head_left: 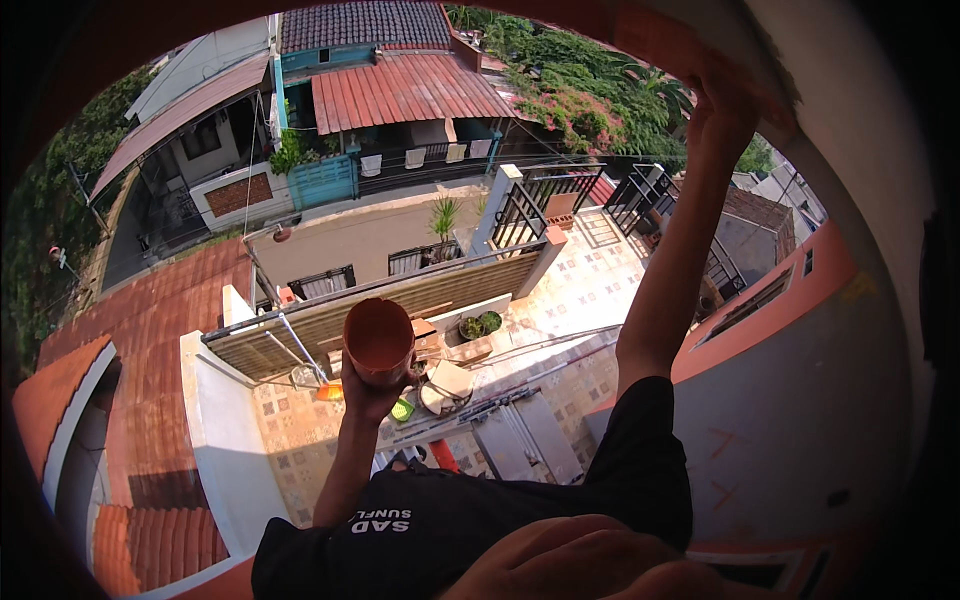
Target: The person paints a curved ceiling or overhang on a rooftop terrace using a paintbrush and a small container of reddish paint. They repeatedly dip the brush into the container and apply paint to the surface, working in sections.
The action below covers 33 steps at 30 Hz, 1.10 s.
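Observation:
My left hand (372, 396) is wrapped round a round cup (378, 335), held up in front of my chest. Its inside is a flat reddish-orange, like paint; whether that is liquid or the cup's own wall I cannot tell. Stretched high to the upper right, my right hand (722, 112) is against the reddish-orange edge (660, 40) of the overhang above me. Its fingers are bent and closed, and shadow hides what they hold. A pale wall surface (840, 60) borders that painted edge on the right.
Far below lies a tiled yard (575, 290) with a slatted fence (370, 325), a black gate (560, 195), potted plants (480, 325) and long grey panels (525, 440). A grey wall with an orange band (770, 300) runs along my right. Rusty metal roofing (150, 330) slopes at the left.

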Available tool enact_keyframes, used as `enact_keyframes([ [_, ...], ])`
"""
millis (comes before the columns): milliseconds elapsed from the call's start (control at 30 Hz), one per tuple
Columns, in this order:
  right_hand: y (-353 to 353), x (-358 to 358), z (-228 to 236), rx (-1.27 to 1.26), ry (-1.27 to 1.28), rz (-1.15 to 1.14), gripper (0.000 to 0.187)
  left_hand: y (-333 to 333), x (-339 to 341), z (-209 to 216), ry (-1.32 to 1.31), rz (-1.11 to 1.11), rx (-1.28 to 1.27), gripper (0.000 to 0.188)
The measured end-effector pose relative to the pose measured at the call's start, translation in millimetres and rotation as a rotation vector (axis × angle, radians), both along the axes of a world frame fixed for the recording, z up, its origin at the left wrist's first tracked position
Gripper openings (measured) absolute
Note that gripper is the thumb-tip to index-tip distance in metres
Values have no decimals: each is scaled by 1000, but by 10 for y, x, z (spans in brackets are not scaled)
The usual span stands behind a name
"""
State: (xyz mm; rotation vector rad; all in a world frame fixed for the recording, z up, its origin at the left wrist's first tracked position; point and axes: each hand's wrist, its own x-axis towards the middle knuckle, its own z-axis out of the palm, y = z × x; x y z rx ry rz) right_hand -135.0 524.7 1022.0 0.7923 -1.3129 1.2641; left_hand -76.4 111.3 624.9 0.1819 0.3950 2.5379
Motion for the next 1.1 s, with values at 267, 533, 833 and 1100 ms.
enact_keyframes([
  [267, -195, -83, -181, -88, 25, -108, 19, -34, 83, 104, -62, -17, 57, 47],
  [533, 4, -98, -97, 52, 63, -204, 24, -70, 178, 231, -178, -4, 24, 51],
  [833, 411, -116, 381, 276, -252, 145, 28, -166, 143, -5, -7, 42, -100, 72],
  [1100, 275, -61, 486, 225, -389, -87, 23, -142, 166, 119, 188, 144, -325, 73],
])
